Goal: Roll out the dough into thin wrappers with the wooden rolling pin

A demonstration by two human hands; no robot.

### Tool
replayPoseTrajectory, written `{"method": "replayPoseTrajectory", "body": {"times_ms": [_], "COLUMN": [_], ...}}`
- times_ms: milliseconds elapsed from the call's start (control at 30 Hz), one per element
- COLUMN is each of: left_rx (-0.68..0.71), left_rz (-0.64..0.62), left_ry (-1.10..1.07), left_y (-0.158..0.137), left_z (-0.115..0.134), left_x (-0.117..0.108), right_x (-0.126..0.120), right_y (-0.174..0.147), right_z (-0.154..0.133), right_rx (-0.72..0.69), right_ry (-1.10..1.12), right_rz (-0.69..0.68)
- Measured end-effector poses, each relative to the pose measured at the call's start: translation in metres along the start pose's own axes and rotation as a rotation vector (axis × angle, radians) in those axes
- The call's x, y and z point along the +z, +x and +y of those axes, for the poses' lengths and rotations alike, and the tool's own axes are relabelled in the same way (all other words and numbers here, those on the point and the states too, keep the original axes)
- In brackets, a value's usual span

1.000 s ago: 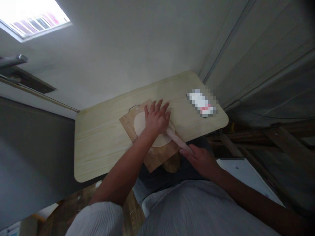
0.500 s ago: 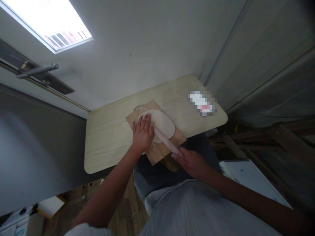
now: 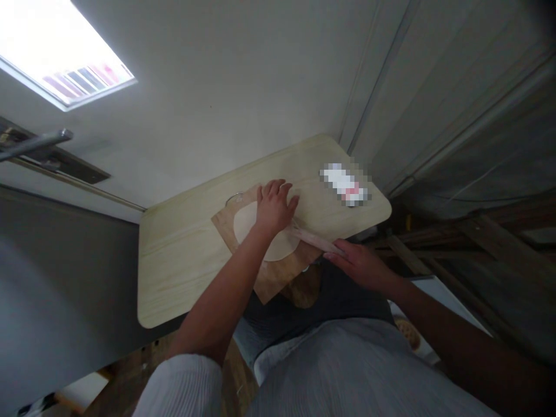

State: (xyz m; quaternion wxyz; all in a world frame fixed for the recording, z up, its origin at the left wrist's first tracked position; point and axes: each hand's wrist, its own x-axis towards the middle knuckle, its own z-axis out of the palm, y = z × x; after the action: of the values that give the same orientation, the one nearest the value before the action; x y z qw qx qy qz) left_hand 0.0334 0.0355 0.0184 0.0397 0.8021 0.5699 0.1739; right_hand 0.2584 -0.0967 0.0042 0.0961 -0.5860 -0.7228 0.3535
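A thin, pale oval sheet of dough (image 3: 247,221) lies on a wooden cutting board (image 3: 271,281). My left hand (image 3: 274,207) is over the dough's far right edge, its fingers stretched and spread, with the far end of a rolling pin (image 3: 316,238) at its palm. That end is hidden under the hand, so I cannot tell how firmly it presses. At the board's right corner, my right hand (image 3: 360,263) is closed around the near end of the pin. The pin slants across the right side of the dough.
The board rests on a pale wooden table (image 3: 182,249) with rounded corners, its near corner jutting past the table edge. A blurred-out white object (image 3: 346,184) lies at the table's right. Behind stands a white door with a metal handle (image 3: 39,145). Wooden beams (image 3: 408,255) are at right.
My left hand has shifted right across the dough, uncovering its left part. My right hand and the rolling pin have swung right and slightly up. The view has turned a little.
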Motion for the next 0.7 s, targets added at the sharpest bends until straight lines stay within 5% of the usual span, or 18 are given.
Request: {"method": "replayPoseTrajectory", "body": {"times_ms": [233, 700], "left_rx": [0.006, -0.063], "left_rz": [-0.057, -0.113], "left_ry": [0.061, 0.145], "left_y": [0.004, -0.038], "left_z": [0.0, 0.008], "left_x": [0.011, -0.005], "right_x": [-0.019, 0.004], "right_y": [0.012, -0.002], "right_z": [0.006, 0.003], "right_rx": [0.014, 0.078], "right_ry": [-0.107, -0.25], "right_rz": [0.05, 0.098]}}
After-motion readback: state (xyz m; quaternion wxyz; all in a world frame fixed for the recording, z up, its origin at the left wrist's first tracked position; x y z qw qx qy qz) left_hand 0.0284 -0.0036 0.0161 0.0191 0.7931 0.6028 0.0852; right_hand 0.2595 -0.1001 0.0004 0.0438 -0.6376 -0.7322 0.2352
